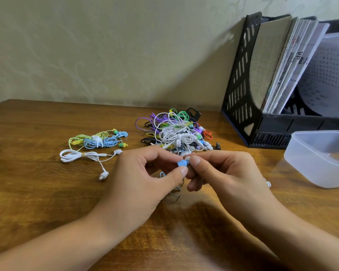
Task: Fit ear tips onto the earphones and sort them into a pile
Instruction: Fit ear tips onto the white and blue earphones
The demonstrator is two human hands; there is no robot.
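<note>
Above table (47,192), hands pinch blue earbud (181,163)

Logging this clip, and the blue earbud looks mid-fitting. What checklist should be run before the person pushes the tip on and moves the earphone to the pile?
1. Blue earbud gripped by left hand: ok.
2. White ear tip pinched by right hand at the earbud's nozzle: ok.
3. Tip fully seated: cannot tell, fingers cover the joint.
4. Cable hanging free of the tangled earphone heap: cannot tell.
5. Sorted earphones on the left have room beside them: ok.
6. Clear plastic container holds more tips: cannot tell.
</note>
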